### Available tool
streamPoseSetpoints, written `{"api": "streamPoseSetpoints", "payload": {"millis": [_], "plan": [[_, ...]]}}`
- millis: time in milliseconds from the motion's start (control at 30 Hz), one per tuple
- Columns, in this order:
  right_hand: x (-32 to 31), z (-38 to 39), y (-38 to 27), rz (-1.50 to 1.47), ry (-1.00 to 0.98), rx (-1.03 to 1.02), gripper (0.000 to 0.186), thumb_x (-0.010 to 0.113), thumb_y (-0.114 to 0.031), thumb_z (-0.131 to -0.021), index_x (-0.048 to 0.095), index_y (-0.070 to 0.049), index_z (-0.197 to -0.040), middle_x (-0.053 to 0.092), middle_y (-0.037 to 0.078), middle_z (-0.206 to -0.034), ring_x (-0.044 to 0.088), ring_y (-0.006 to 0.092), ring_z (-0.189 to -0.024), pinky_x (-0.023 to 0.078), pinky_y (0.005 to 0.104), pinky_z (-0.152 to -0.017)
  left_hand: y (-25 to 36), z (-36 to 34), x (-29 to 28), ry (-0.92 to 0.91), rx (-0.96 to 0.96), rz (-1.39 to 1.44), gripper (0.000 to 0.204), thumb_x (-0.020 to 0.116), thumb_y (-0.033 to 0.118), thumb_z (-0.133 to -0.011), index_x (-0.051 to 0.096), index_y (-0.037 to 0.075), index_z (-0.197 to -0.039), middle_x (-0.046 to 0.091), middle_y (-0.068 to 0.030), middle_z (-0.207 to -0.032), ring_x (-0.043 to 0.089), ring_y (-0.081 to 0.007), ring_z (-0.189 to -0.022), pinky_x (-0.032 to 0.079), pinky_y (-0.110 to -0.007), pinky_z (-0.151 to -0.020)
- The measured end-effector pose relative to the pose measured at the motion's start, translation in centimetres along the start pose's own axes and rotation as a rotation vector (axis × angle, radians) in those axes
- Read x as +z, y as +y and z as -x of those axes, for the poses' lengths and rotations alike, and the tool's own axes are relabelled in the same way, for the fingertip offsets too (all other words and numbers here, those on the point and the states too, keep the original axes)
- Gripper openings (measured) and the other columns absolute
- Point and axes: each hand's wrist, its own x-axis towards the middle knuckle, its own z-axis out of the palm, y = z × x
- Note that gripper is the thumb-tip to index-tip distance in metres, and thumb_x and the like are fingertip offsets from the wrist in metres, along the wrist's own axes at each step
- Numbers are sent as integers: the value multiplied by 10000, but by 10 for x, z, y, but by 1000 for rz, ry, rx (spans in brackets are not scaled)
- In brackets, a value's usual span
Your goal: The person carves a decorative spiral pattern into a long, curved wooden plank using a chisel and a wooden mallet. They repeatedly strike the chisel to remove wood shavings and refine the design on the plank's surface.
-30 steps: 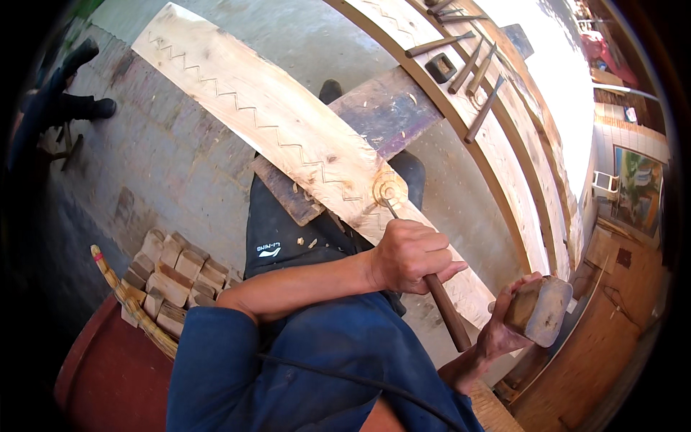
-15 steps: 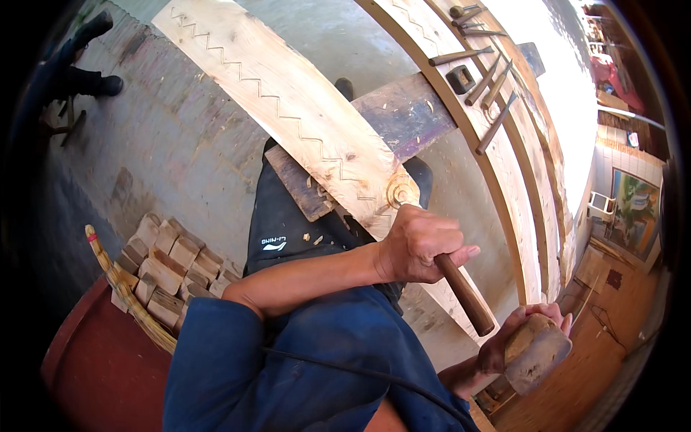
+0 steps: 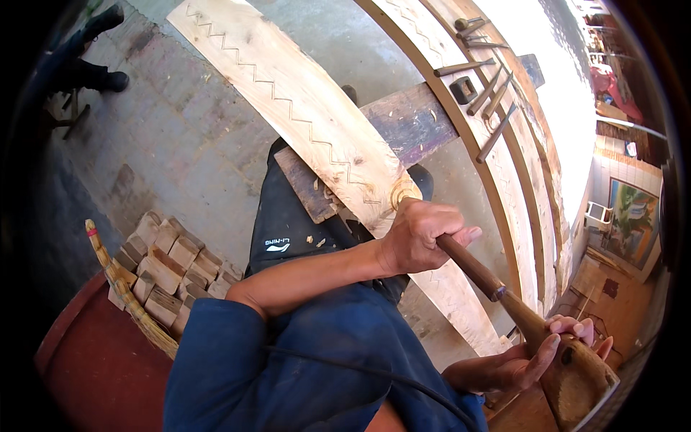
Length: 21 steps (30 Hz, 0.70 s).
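Observation:
A long pale board (image 3: 302, 108) with a pencilled zigzag line lies across my knees, and a round ring pattern is carved near my hand. My left hand (image 3: 422, 234) is closed around a chisel with a brown wooden handle (image 3: 469, 265). Its blade is hidden under my fist, at the carved rings. At the lower right, my right hand (image 3: 536, 363) grips a wooden mallet (image 3: 581, 385) with a broad head and a tapering neck. That neck lines up with the ringed end of the chisel handle; whether they touch, I cannot tell.
Several chisels (image 3: 497, 133) and a small black box-shaped tool (image 3: 463, 90) rest on curved boards (image 3: 497, 180) at the right. A dark plank (image 3: 410, 122) runs beneath my board. Wooden blocks (image 3: 169, 270) are piled at left. Another person's legs (image 3: 90, 72) show far left.
The mallet has turned and swung toward the lower right; its neck now shows in line with the chisel handle. My left hand keeps its grip. The view has shifted slightly.

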Motion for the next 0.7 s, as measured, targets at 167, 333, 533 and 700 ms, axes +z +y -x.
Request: {"api": "streamPoseSetpoints", "payload": {"millis": [167, 333, 533, 700], "plan": [[11, 18, 11, 351, -442, -138, 486, 774, 1, -959, 625, 55, -1419, 683, 204, -1255, 712, 300, -1054, 578, 393, -936, -2, -2, -7, -19, -42, 11, 533, 806, 167, -998, 435, 18, -646, 417, -137, -606, 424, -322, -497, 333, -440, -498], [11, 58, 40, -259, -206, 386, 508, 778, 128, -923, 610, 62, -1398, 710, 127, -1196, 705, 191, -981, 617, 318, -826, 14, -2, -25, 47, 5, -38, 528, 832, 225, -984, 447, 61, -662, 393, -68, -608, 423, -269, -490, 325, -397, -491], [4, 86, 57, -227, -220, 809, 436, 794, 109, -904, 626, 56, -1302, 707, 121, -1189, 686, 161, -973, 591, 319, -879, 14, 33, 25, -319, 290, -133, 612, 887, 414, -882, 419, 112, -627, 366, -41, -618, 447, -233, -492, 328, -385, -466], [-2, 90, 69, -165, -245, 796, 432, 796, 106, -907, 629, 66, -1303, 721, 137, -1193, 696, 168, -976, 597, 335, -898, 6, 32, 36, -324, 316, -168, 624, 914, 439, -789, 405, 118, -628, 362, -33, -617, 458, -216, -496, 331, -372, -462]]}}
